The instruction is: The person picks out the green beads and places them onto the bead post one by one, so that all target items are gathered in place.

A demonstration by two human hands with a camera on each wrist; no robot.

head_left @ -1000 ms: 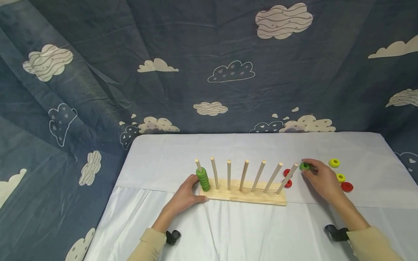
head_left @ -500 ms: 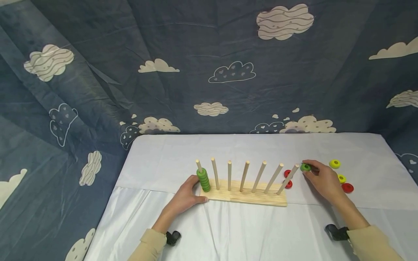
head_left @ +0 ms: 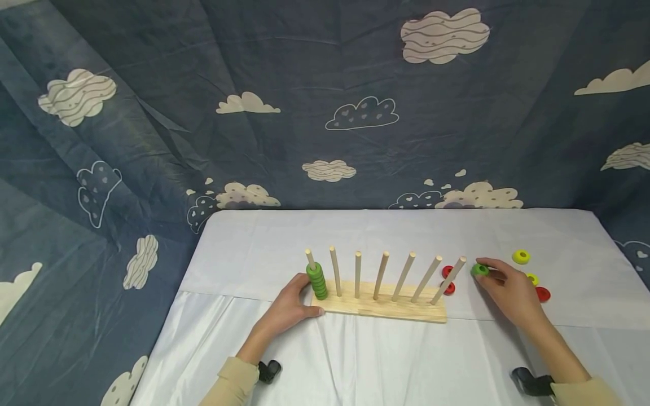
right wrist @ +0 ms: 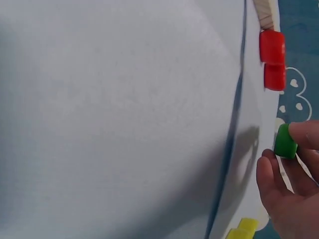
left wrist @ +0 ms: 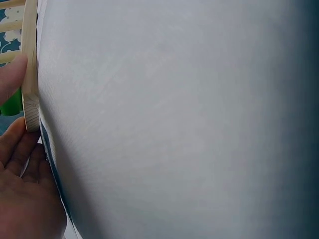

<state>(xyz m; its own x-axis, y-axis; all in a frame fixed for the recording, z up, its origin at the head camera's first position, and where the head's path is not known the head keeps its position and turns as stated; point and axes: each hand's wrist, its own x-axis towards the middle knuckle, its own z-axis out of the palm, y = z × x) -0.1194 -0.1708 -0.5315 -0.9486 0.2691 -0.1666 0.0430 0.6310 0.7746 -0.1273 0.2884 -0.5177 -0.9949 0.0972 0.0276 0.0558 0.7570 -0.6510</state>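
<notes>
A wooden peg board [head_left: 376,305] with several upright pegs stands on the white cloth in the head view. Green rings [head_left: 317,281] are stacked on its leftmost peg. My left hand [head_left: 286,304] grips the left end of the board; in the left wrist view the thumb [left wrist: 11,78] lies along one side of the wood and the fingers are at its end. To the right of the board, my right hand [head_left: 513,290] pinches a single green ring [head_left: 479,270] between thumb and fingertips. That green ring [right wrist: 285,142] appears edge-on in the right wrist view, off the cloth.
Two red rings [head_left: 448,288] lie just behind the board's right end. Two yellow rings [head_left: 521,257] and another red ring [head_left: 543,294] are on the cloth near the right hand, one yellow partly hidden by it. A dark cloud-print curtain [head_left: 284,67] hangs behind the table.
My right hand has moved slightly toward me and to the right, carrying the green ring with it. The left hand keeps its grip on the board.
</notes>
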